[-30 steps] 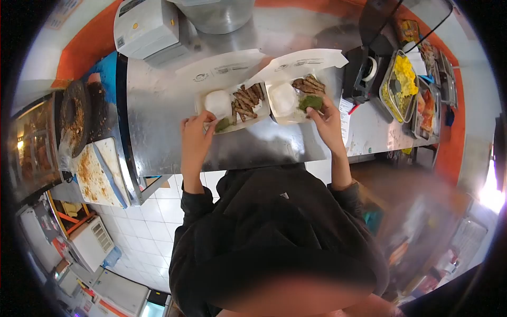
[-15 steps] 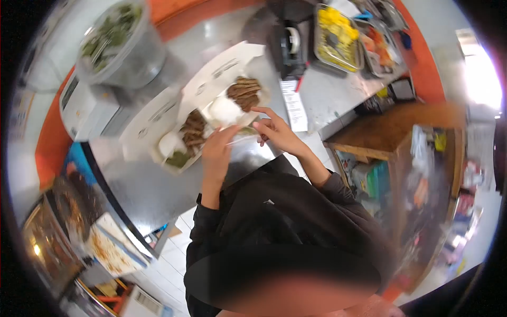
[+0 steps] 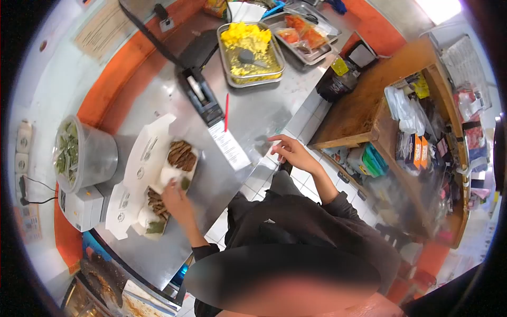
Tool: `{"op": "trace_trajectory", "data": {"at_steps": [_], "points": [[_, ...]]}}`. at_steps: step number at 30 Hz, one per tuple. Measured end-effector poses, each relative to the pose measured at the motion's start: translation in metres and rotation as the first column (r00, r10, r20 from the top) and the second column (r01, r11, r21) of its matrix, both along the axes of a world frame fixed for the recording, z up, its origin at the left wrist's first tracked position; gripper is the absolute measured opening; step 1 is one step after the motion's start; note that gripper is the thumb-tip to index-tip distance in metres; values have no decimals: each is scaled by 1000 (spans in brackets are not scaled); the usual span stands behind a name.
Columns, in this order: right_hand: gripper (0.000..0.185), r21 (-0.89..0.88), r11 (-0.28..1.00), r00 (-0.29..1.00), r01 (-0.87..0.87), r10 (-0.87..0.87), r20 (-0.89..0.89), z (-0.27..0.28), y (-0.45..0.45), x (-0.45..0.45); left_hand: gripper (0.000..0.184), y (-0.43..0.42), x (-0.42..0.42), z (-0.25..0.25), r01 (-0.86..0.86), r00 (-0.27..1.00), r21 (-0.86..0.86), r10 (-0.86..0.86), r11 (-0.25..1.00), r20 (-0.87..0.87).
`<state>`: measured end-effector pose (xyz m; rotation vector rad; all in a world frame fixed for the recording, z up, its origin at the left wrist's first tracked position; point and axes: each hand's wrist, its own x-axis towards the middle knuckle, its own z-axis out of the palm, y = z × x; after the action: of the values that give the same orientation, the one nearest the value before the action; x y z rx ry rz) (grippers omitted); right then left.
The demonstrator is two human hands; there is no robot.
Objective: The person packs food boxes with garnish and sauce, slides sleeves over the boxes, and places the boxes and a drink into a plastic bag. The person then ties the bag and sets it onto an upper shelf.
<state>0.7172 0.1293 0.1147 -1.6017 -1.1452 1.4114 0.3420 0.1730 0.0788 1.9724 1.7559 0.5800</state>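
Note:
Two open white takeaway boxes stand side by side on the steel table (image 3: 211, 185). The farther box (image 3: 194, 171) holds meat strips (image 3: 182, 155), white rice (image 3: 168, 173) and a green packet (image 3: 185, 183). The nearer one has meat (image 3: 157, 202), rice (image 3: 147, 215) and a green packet (image 3: 155, 227). My left hand (image 3: 177, 201) is over the boxes where they meet, its fingertips blurred near the rice; whether it grips anything is hidden. My right hand (image 3: 289, 150) hangs in the air at the table's edge, fingers apart, holding nothing.
A black printer-like device (image 3: 198, 95), a printed paper (image 3: 229, 148) and a red pen (image 3: 226, 112) lie beyond the boxes. Farther back are trays of yellow food (image 3: 255, 79) and red packets (image 3: 303, 33). A leaf-filled tub (image 3: 100, 158) is left; a wooden shelf (image 3: 364, 116) is right.
The view has turned toward the right, with the shelf now nearer the middle. My right hand has left the green packet and moved away from the boxes. My left hand is now at the farther box.

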Motion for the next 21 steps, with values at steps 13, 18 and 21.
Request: {"op": "trace_trajectory", "data": {"at_steps": [13, 18, 21], "points": [[27, 10, 1000, 975, 19, -17, -221, -57, 46, 232, 57, 60, 286, 73, -252, 961, 532, 272, 809, 42], [36, -139, 990, 788, 21, -102, -607, -99, 150, 157, 58, 147, 335, 142, -122, 992, 722, 72, 681, 100], [38, -243, 937, 620, 250, -347, -704, -104, 197, 121, 61, 238, 331, 192, 3, 997, 854, 66, 520, -44]]}}
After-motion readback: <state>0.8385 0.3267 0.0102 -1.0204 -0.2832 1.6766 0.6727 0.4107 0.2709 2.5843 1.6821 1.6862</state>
